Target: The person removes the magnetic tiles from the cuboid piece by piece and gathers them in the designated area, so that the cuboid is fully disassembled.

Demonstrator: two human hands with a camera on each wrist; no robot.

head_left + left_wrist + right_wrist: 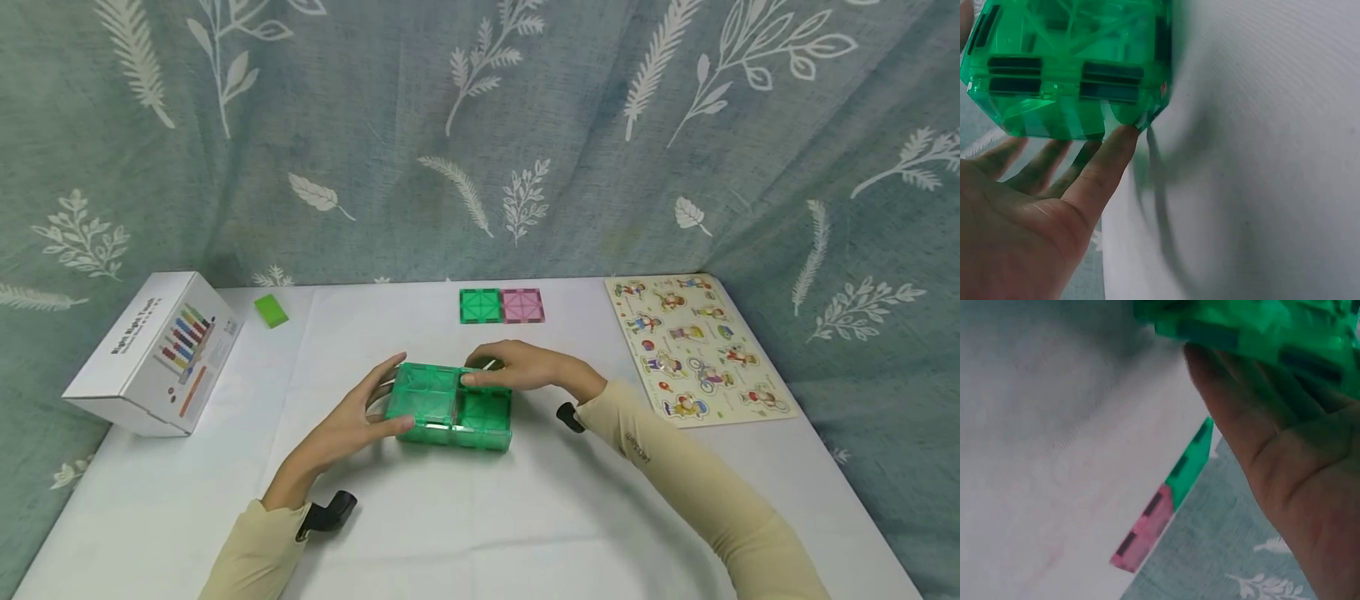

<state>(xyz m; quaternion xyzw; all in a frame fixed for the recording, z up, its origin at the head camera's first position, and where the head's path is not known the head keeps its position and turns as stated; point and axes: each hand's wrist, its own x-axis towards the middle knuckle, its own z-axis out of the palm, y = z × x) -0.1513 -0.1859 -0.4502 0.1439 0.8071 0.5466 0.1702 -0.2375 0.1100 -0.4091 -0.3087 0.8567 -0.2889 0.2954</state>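
A box of clear green magnetic tiles (426,402) stands on the white table, made of two square sections side by side. Its left section has a see-through top, while the right one (483,410) looks darker. My left hand (348,421) holds the left end, thumb at the front edge and fingers spread toward the back. In the left wrist view, the fingertips of the left hand (1035,212) meet the lower edge of the box (1066,81). At the back of the right section, my right hand (517,367) pinches the edge, its thumb lying over the top.
A green tile (480,306) and a pink tile (522,306) lie joined at the back edge. A white printed box (150,358) stands left, near a small green block (271,311). A picture board (697,350) lies right. Patterned cloth (480,142) hangs behind.
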